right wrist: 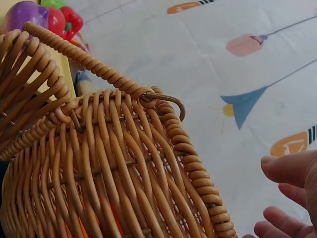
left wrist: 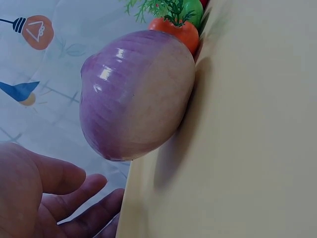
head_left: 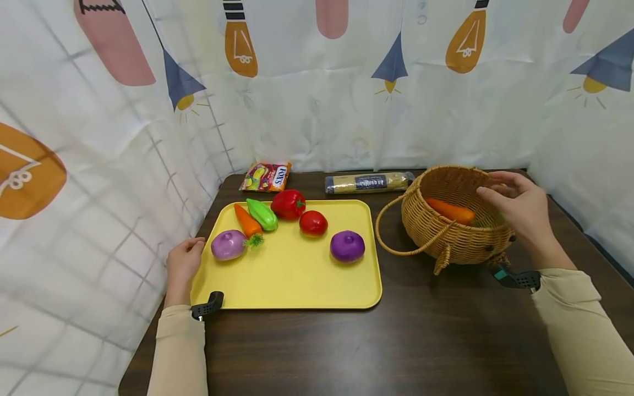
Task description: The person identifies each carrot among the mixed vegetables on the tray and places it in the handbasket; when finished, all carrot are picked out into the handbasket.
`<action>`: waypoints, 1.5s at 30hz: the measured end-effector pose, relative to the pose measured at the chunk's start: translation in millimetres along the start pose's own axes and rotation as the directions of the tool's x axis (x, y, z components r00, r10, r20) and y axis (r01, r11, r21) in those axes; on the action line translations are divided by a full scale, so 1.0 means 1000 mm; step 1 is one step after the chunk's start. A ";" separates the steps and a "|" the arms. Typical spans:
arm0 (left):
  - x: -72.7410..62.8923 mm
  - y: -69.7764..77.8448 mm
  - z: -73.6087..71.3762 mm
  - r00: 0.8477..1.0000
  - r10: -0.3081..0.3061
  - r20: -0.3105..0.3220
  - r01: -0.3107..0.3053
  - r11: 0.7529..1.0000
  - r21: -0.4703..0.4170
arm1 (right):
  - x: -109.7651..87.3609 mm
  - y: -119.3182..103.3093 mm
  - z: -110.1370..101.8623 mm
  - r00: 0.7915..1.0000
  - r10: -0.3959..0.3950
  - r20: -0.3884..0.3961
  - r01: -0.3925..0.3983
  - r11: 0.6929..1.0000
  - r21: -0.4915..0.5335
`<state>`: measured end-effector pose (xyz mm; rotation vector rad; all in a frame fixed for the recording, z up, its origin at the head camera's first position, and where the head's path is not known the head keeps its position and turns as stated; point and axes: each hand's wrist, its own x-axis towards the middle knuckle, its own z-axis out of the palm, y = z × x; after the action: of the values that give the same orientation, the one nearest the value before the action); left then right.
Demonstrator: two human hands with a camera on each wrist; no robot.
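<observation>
My left hand (head_left: 184,265) is at the left edge of the yellow tray (head_left: 297,286), thumb and fingers apart with nothing between them. Nearest to it lies a pale purple onion (left wrist: 136,96) on the tray; in the left wrist view the fingertips (left wrist: 111,201) meet or pass behind the tray edge. At the right side of the wicker basket (head_left: 458,245) is my right hand (head_left: 520,206), its fingers loosely bent and holding nothing visible. The right wrist view shows its thumb (right wrist: 287,168) apart from the basket rim. Inside the basket lies a carrot (head_left: 451,211); its lower contents are partly hidden.
Also on the tray are another carrot (head_left: 247,221), a green pepper (head_left: 262,214), a red pepper (head_left: 288,204), a tomato (head_left: 313,224) and a dark purple onion (head_left: 347,246). Behind it lie a FOX'S candy bag (head_left: 266,177) and a pasta packet (head_left: 369,182). The basket handle (head_left: 383,234) leans toward the tray.
</observation>
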<state>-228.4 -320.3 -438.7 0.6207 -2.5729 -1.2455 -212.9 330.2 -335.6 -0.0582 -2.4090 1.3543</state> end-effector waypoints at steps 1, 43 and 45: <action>0.000 0.000 0.000 1.000 0.000 0.003 0.000 1.000 -0.001 | 0.000 0.000 0.001 1.000 -0.003 0.004 0.003 1.000 -0.003; -0.001 0.002 0.000 0.999 -0.028 0.029 0.029 0.999 -0.044 | -0.042 -0.066 0.160 0.916 -0.381 0.124 0.370 0.923 0.108; -0.001 0.002 0.000 0.999 -0.038 0.035 0.040 0.998 -0.056 | -0.044 -0.068 0.168 0.916 -0.377 0.139 0.366 0.925 0.099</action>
<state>-227.7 -318.8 -437.3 0.6471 -2.5542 -1.3486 -219.4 147.4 -370.4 0.5183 -2.3332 1.3000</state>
